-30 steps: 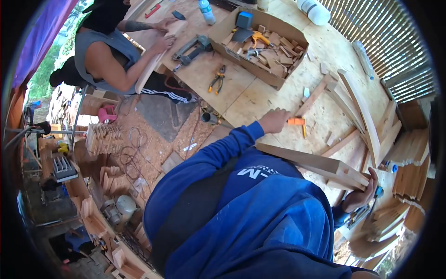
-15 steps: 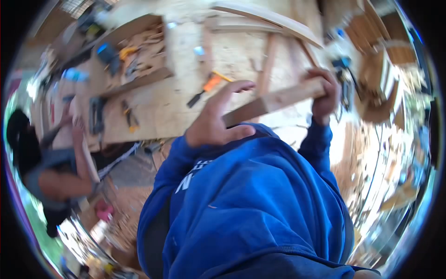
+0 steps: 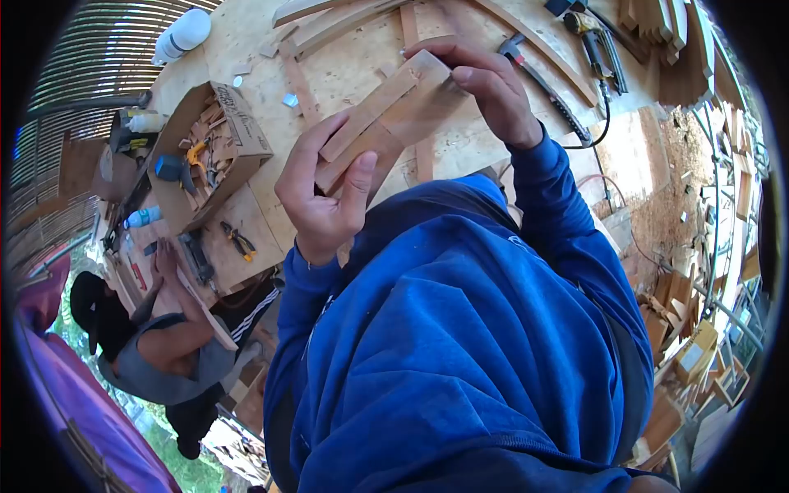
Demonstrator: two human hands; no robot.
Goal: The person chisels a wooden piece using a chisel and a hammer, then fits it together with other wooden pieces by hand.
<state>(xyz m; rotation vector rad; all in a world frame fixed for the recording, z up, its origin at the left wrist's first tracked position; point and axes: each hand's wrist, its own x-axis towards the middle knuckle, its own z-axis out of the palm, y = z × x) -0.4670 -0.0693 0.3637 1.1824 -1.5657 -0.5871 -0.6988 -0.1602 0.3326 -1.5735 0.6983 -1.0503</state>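
Note:
A wooden piece (image 3: 390, 111), which looks like joined blocks, is held up over the workbench (image 3: 271, 197) in front of my blue top. My left hand (image 3: 325, 185) grips its lower left end, with the thumb on the near face and the fingers behind. At the upper right end, my right hand (image 3: 489, 86) holds the piece between its fingers and thumb. Part of the wood's underside is hidden behind my left hand. Beyond it, long wooden strips (image 3: 345, 25) lie on the bench.
A cardboard box (image 3: 246, 131) of wood offcuts stands on the left. Pliers (image 3: 238, 241) and a clamp (image 3: 197, 259) lie near it. Another person (image 3: 177, 337) works at lower left. A hammer-like tool (image 3: 542, 78) and a corded power tool (image 3: 593, 49) are at upper right.
The view has swung to the right. The wooden piece has been raised and turned, and my left hand, empty before, has closed on it. The orange-handled tool is no longer visible.

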